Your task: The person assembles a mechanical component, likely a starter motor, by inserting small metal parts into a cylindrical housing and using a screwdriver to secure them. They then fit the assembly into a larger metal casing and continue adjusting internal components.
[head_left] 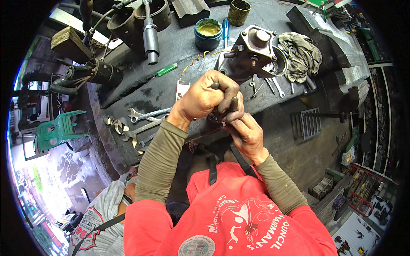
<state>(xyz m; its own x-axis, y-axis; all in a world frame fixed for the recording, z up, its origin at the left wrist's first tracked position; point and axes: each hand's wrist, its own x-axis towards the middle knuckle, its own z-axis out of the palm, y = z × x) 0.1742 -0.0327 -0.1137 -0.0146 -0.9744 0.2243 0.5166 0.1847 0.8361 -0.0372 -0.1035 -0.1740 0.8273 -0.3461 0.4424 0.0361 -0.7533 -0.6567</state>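
My left hand [210, 96] is closed in a fist at the bench's near edge. Two dark, rounded ends [234, 102] poke out between its fingers, like the handles of a hand tool; the rest of that tool is hidden. Close below and to the right, my right hand [247, 134] pinches something small and dark that the fingers mostly cover. Just beyond the hands stands a dark metal motor housing [256, 45] with a square flange and a copper-coloured bolt. A thin yellow wire [197, 57] curls beside it, running down to a white tag [182, 90] next to my left wrist.
Several wrenches [147, 115] lie left of my left forearm. A grease tub [208, 32], a blue screwdriver [225, 30], a green lighter-like piece [167, 70] and a crumpled rag [300, 57] are on the bench. Another person in a grey shirt [102, 217] is at lower left, near a green chair [57, 130].
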